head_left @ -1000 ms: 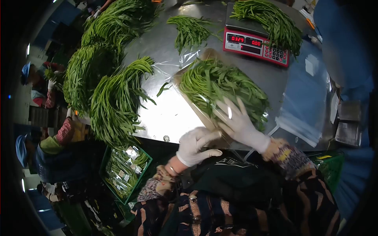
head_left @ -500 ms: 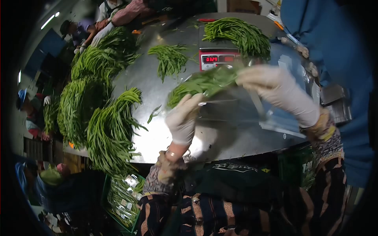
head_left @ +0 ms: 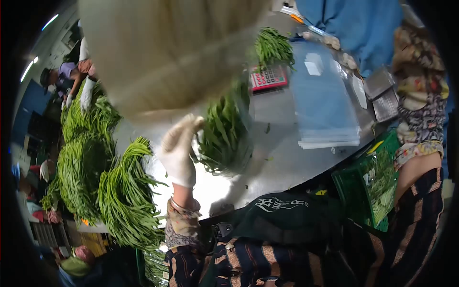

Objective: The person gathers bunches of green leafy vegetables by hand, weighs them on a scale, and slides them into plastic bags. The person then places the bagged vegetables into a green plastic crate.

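My left hand (head_left: 179, 148), in a white glove, has its fingers closed at the edge of a clear plastic bag of leafy greens (head_left: 224, 136). The bag sits over the metal table, leaves toward me, its far end hidden. A large, smeared pale shape fills the upper middle close to the camera, seemingly my gloved right hand (head_left: 177, 52); its fingers cannot be made out. My right sleeve (head_left: 420, 81) rises along the right edge. Left of my left hand lies a pile of loose long-stemmed greens (head_left: 126, 201).
A red-edged scale (head_left: 269, 79) bears another bunch of greens (head_left: 274, 48). Flat clear bags (head_left: 325, 105) lie stacked on the right of the table. A green crate (head_left: 351, 193) of packed greens stands at its front edge. Co-workers (head_left: 64, 79) are at the far left.
My right hand has left the bag and a blurred pale shape now covers the upper middle. The bag has turned from lying sideways to leaves pointing toward me. The view has shifted.
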Demonstrator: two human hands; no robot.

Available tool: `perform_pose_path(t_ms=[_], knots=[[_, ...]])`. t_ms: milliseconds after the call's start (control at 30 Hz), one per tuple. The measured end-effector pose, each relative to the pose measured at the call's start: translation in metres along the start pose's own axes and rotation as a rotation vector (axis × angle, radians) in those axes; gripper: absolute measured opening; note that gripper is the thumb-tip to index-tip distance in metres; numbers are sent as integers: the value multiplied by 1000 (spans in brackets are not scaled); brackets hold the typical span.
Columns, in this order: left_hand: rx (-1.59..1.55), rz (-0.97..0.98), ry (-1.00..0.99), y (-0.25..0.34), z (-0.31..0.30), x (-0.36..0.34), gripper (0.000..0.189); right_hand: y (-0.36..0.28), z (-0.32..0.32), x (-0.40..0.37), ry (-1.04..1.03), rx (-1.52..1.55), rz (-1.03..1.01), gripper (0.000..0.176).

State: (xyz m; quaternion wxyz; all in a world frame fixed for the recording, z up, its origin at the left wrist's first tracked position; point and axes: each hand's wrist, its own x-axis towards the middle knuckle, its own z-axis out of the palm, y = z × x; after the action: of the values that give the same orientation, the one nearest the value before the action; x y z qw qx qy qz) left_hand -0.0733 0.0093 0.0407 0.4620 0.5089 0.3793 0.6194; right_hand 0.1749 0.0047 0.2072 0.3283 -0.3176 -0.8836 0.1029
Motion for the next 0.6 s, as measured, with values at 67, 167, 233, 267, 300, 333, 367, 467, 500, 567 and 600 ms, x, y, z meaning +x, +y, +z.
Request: perform_pose_path(t_ms=[67,167,233,267,300,333,367,467,500,567,600], knots=[[174,64,-18,-8,-6,38,27,2,-21,-25,248,-27,72,17],[263,432,-190,-15,-20,114,26,16,-37,-72,705,-79,177,20],[-111,225,-290,-1,-17,137,22,32,-40,-113,981,-110,265,22],[-101,200,-329,8,-17,140,21,44,-36,-135,1083,-128,309,23],[31,207,-421,19,-15,135,21,61,-27,-158,1150,-144,364,24],[164,208,-515,29,-11,123,21,83,-12,-183,1173,-163,428,25],[296,207,-609,34,-11,111,20,105,6,-210,1171,-185,486,26],[690,414,-1039,-10,-11,58,25,156,82,-294,1022,-261,640,33],[663,402,-1204,-40,-13,33,31,168,102,-321,929,-113,784,38],[1088,403,-1489,-97,-35,-28,59,183,124,-363,602,-127,1004,42],[1127,233,-1522,-107,-48,-50,68,192,131,-379,429,-137,1096,44]])
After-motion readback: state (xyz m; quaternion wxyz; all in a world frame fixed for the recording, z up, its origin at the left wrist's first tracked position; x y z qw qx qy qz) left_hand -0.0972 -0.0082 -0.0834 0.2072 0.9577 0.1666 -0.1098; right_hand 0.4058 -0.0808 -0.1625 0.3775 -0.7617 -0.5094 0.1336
